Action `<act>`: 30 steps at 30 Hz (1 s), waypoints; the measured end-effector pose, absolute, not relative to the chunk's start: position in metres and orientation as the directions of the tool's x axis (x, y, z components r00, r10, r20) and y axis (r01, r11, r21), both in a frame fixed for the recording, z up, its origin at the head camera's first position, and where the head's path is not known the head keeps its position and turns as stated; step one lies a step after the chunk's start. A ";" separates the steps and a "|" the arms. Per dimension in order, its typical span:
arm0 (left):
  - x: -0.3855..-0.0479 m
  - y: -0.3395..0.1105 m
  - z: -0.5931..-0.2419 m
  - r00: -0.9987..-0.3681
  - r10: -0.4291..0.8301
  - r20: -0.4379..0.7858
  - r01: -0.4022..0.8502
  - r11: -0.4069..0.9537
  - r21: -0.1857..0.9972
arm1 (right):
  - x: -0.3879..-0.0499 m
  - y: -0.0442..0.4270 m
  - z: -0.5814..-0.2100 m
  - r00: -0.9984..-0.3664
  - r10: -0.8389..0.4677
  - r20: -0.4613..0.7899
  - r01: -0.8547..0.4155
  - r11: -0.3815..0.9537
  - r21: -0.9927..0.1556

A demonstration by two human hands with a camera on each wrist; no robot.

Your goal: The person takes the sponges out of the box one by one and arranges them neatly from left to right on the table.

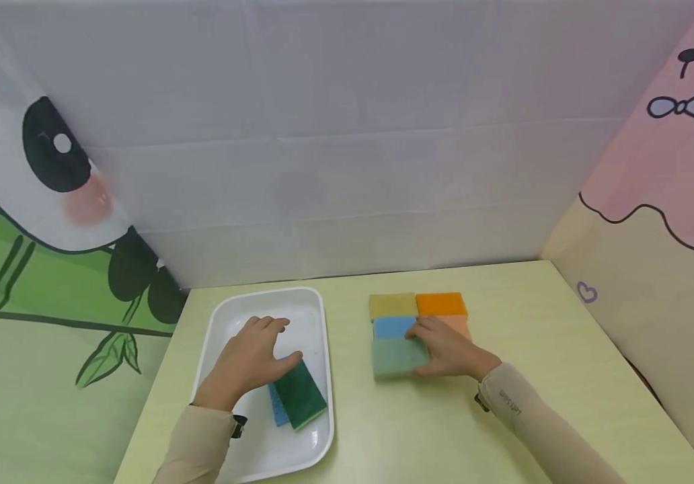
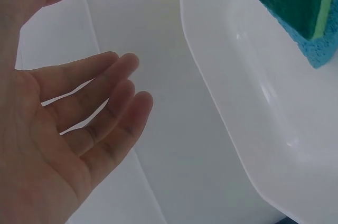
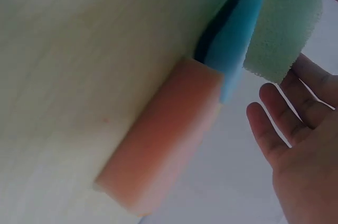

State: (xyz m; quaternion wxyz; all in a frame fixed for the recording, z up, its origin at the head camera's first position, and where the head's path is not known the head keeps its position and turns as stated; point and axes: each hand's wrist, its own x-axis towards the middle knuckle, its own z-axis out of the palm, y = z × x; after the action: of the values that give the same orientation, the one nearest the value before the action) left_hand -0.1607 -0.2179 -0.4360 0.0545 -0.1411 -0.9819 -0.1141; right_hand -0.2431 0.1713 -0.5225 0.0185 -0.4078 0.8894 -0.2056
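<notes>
on the worktop, four sponges sit by the green sponge the right hand pinches. near the left hand, fingers apart, a tray holds two.

The tray looks like smooth, hard plastic, its glossy finish catching streaks of light. Inside the tray, the dark green sponge shows a matt, rough scouring face over a lighter foam layer, and the blue sponge under it is visibly pitted. Right of the tray, the pale green sponge is matt, fine-pored foam; the peach sponge looks smoother, also matt. The worktop around the tray has a faint sheen. Behind the tray, the white backdrop resembles creased, matt cloth.
</notes>
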 end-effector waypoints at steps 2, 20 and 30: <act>-0.159 -0.221 -0.437 -0.959 0.250 0.133 0.273 0.939 0.208 | -0.244 0.171 -0.528 -0.668 -0.732 0.135 -0.716 0.582 -0.386; -0.150 -0.228 -0.443 -0.978 0.192 0.084 0.207 0.950 0.234 | -0.246 0.176 -0.557 -0.659 -0.727 0.194 -0.737 0.572 -0.360; -0.151 -0.229 -0.451 -0.983 0.175 0.055 0.183 0.954 0.235 | -0.246 0.177 -0.559 -0.658 -0.729 0.188 -0.739 0.579 -0.344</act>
State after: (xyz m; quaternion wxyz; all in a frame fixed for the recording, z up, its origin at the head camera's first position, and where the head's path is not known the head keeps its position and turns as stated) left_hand -0.1508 -0.2287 -0.4506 0.0169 -0.0906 -0.9884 -0.1207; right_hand -0.2460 0.1768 -0.5587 -0.0127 -0.4132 0.8884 -0.1997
